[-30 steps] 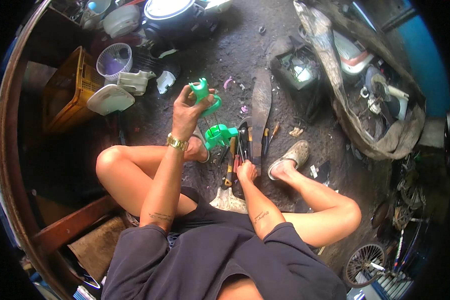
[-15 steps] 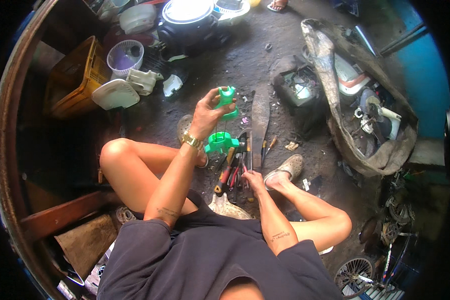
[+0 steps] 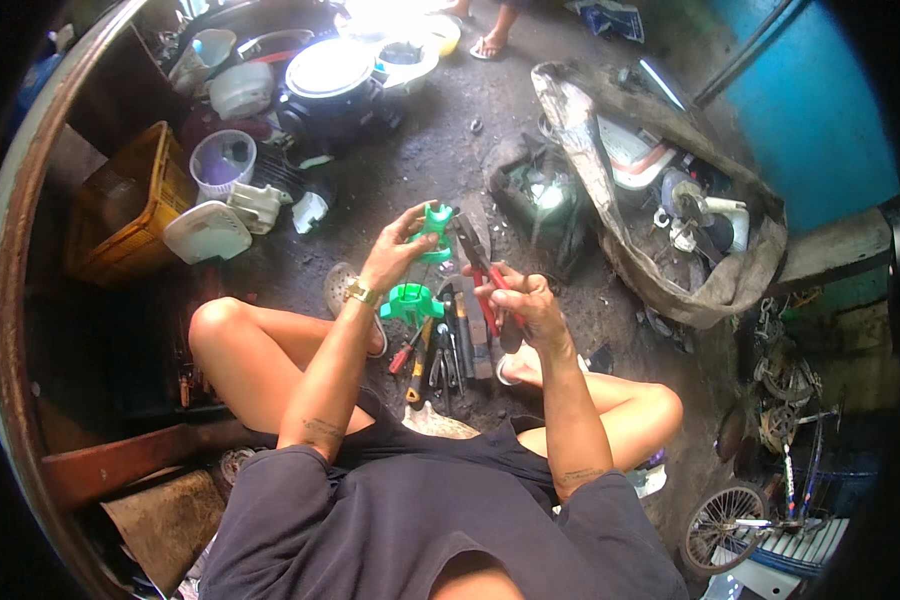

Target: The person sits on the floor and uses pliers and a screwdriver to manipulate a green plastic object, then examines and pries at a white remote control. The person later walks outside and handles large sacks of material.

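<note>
My left hand (image 3: 398, 257) is closed around the upper end of a bright green plastic part (image 3: 436, 220). Below it hangs a wider green plastic piece (image 3: 412, 303), seemingly joined by thin rods. Red-handled pliers (image 3: 486, 280) are gripped in my right hand (image 3: 526, 308), their dark jaws tilted up beside the green part, close to it but apparently not touching. Between my feet lie several hand tools, among them a yellow-and-black handle (image 3: 420, 362), a red-handled screwdriver (image 3: 401, 357) and a long flat blade (image 3: 479, 350).
A large worn sack (image 3: 660, 297) of scrap parts lies to the right, before a blue wall (image 3: 800, 120). On the left stand a yellow crate (image 3: 120, 215) and a white tub (image 3: 222, 165). Another person's foot (image 3: 489, 46) shows at the far end. A bicycle wheel (image 3: 725, 528) is lower right.
My right hand has come up from the tools on the floor, now with the red-handled pliers raised beside the green part. My left hand keeps its hold. The view has shifted slightly.
</note>
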Action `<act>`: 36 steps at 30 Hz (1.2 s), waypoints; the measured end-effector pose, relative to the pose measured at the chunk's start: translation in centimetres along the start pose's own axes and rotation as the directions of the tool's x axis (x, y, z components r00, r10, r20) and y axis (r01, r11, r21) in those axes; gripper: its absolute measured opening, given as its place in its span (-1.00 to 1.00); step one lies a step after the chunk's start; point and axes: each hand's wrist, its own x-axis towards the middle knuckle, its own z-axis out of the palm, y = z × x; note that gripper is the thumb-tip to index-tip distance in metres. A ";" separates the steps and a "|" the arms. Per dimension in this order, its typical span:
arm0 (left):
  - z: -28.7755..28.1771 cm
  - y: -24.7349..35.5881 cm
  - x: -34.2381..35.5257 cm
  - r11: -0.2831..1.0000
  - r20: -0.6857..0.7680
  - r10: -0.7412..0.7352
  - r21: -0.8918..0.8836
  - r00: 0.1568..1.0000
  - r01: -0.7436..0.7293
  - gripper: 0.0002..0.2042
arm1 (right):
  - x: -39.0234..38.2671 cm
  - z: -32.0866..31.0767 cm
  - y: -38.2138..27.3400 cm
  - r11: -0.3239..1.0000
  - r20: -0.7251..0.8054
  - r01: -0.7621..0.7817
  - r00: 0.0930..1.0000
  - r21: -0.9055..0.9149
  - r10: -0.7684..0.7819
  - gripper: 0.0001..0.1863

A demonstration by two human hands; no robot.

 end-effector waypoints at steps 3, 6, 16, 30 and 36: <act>0.2 0.0 1.1 0.998 0.050 -0.003 0.059 0.999 0.000 -0.45 | 0.7 0.1 1.6 0.992 -0.200 0.064 0.976 -0.112 -0.085 -0.69; -0.7 0.5 1.6 0.971 0.078 0.026 0.234 0.997 -0.044 -0.45 | 1.8 -0.6 0.8 0.950 -0.245 0.194 0.936 -0.244 -0.254 -0.65; 1.8 -2.1 0.3 0.997 0.124 0.012 0.077 0.992 -0.022 -0.48 | 8.2 1.7 -1.3 0.872 -0.049 0.181 0.973 -0.456 -0.228 -0.63; 4.6 4.1 0.5 0.974 0.057 0.106 -0.208 0.993 -0.092 -0.56 | 8.4 1.9 5.2 0.629 -0.101 0.346 0.820 -0.696 -0.563 -0.65; 4.7 2.1 0.8 0.978 -0.116 0.117 0.186 0.986 -0.095 -0.61 | 6.4 2.6 6.7 0.802 -0.230 0.294 0.856 -0.519 -0.463 -0.73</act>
